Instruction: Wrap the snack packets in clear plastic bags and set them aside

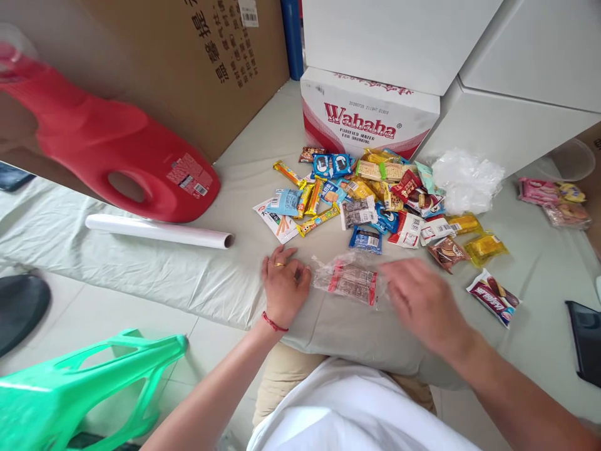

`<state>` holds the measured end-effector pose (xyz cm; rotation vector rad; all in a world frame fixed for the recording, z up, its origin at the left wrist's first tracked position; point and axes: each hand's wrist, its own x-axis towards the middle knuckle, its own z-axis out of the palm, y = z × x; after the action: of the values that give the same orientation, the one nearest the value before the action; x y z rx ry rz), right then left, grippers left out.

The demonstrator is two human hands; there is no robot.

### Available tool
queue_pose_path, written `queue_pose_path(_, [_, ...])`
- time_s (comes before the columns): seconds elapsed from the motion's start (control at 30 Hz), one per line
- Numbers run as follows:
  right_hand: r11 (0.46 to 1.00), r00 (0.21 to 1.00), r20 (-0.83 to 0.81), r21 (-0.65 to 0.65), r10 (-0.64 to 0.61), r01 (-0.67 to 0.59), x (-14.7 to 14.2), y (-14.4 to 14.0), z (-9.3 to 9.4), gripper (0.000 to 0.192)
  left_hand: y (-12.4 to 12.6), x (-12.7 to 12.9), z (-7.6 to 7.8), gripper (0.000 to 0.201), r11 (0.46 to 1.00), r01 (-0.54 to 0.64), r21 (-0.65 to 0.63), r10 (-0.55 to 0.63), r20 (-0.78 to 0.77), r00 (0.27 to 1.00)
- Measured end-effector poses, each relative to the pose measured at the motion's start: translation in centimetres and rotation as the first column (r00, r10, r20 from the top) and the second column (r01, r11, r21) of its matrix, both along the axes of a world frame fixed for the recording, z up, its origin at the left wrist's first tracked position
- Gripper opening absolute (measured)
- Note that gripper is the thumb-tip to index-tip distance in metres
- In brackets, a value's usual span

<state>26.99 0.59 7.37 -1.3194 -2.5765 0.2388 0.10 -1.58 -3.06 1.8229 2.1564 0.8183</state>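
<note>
A clear plastic bag [348, 280] with a red-and-brown snack bar inside lies on the pale cloth [154, 269] in front of me. My left hand [283, 285] rests on the cloth just left of the bag, fingers curled loosely, touching its edge; it holds nothing that I can see. My right hand [422, 300] is blurred with motion just right of the bag, fingers spread and empty. Beyond the bag lies a heap of wrapped snacks [370, 194].
A red jug [107, 150] lies at the left, with a white roll [159, 230] beside it. A Wahaha box [369, 113] and crumpled clear plastic [467, 180] sit behind the snacks. Green plastic bag [79, 382] at the lower left; dark tablet [586, 341] at the right edge.
</note>
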Motion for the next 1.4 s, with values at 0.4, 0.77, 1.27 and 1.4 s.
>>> queue_pose_path(0.4, [0.994,0.991,0.086,-0.038,0.105,-0.102,-4.8,-2.5,-7.3,0.057,0.6,-0.3,2.1,0.022,0.991,-0.077,0.113,0.065,0.107,0.992])
queue_pose_path(0.77, [0.989,0.987,0.073,-0.05,0.14,-0.137,-4.3,-2.6,-7.4,0.059,7.5,2.6,3.1,0.026,0.917,0.31,-0.25,-0.268,0.189,0.945])
queue_pose_path(1.27, [0.961,0.966,-0.052,-0.106,0.252,-0.257,-2.8,-1.3,-7.3,0.059,13.0,-4.1,3.0,0.036,0.753,0.555,-0.353,-0.157,0.723,0.673])
queue_pose_path(1.4, [0.958,0.963,-0.066,-0.108,0.26,-0.266,-2.7,-1.2,-7.3,0.058,13.5,-2.8,4.3,0.043,0.796,0.503,-0.338,-0.109,0.736,0.668])
